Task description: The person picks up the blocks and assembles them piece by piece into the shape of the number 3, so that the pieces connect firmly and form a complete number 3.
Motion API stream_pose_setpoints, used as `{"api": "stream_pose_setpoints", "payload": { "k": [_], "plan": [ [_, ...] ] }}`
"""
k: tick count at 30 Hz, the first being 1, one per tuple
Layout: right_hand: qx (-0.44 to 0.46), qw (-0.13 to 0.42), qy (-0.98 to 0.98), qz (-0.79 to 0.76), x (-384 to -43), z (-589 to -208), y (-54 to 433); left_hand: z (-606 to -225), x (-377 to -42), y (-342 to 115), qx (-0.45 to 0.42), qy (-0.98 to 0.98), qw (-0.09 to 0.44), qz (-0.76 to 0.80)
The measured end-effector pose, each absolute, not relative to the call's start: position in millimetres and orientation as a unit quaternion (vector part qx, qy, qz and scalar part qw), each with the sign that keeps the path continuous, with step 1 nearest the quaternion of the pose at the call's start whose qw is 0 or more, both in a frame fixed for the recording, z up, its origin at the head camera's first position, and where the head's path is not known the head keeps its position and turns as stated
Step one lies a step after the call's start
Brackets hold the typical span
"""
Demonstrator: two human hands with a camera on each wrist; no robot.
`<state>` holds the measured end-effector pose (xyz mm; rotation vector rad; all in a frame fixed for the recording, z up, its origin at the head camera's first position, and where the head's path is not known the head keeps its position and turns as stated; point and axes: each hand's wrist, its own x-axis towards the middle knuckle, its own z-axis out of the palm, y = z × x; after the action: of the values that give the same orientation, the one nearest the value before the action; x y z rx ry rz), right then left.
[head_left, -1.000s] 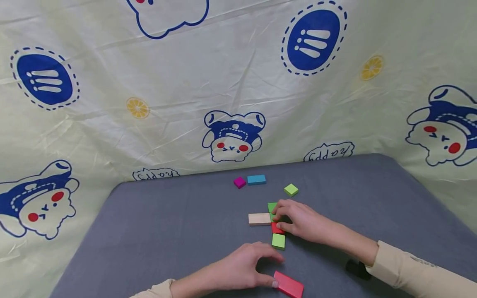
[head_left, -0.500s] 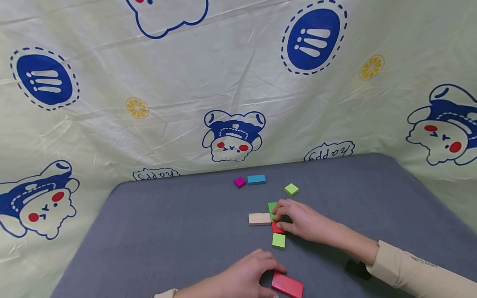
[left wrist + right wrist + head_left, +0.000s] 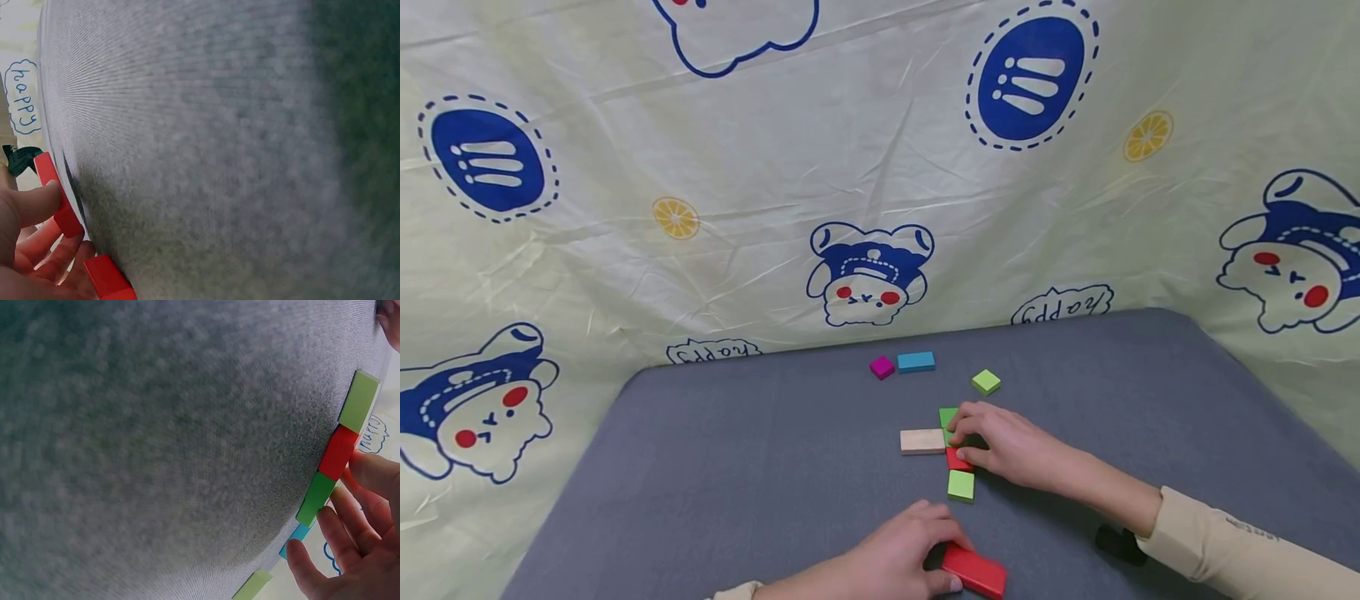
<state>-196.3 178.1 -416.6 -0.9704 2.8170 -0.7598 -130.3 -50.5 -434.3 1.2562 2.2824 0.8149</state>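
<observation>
Low in the head view, my left hand (image 3: 902, 554) pinches a red rectangular block (image 3: 976, 572) between thumb and fingers. The left wrist view shows this red block (image 3: 57, 197) tilted above the cloth, with a second red block (image 3: 109, 280) below it near the fingers. My right hand (image 3: 1018, 446) rests at a row of blocks, its thumb against a red block (image 3: 957, 459) and its fingers at a green block (image 3: 315, 499). A light green block (image 3: 961, 485) forms the near end of that row. A pale wooden block (image 3: 922, 442) sticks out leftward from it.
Further back lie a magenta block (image 3: 882, 367), a blue block (image 3: 916, 362) and a loose light green block (image 3: 987, 382). Grey cloth covers the table (image 3: 737, 467). A printed curtain (image 3: 760, 167) hangs behind it. A dark object (image 3: 1120, 543) sits beneath the right sleeve.
My left hand has moved from reaching beside the red block to pinching it, and the block has shifted slightly left and up. My right hand has stayed at the row.
</observation>
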Motion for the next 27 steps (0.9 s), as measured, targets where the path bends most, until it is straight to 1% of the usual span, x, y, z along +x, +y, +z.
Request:
{"api": "stream_pose_setpoints", "payload": {
  "k": [7, 10, 13, 17, 21, 27],
  "plan": [
    [-0.309, 0.032, 0.918, -0.244, -197, -416, 179, -460, -142, -56, 0.461, 0.815, 0.177, 0.304],
    [-0.306, 0.033, 0.921, -0.238, -196, -416, 179, -450, -141, -60, 0.446, 0.817, 0.185, 0.315],
    [-0.303, 0.033, 0.924, -0.233, -195, -416, 179, -434, -138, -62, 0.409, 0.827, 0.204, 0.327],
    [-0.299, 0.031, 0.926, -0.231, -195, -417, 179, -419, -136, -65, 0.354, 0.848, 0.201, 0.34],
    [-0.299, 0.032, 0.925, -0.234, -194, -417, 179, -419, -140, -70, 0.319, 0.862, 0.187, 0.347],
    [-0.304, 0.029, 0.923, -0.235, -195, -419, 179, -425, -147, -76, 0.298, 0.869, 0.18, 0.352]
  ]
}}
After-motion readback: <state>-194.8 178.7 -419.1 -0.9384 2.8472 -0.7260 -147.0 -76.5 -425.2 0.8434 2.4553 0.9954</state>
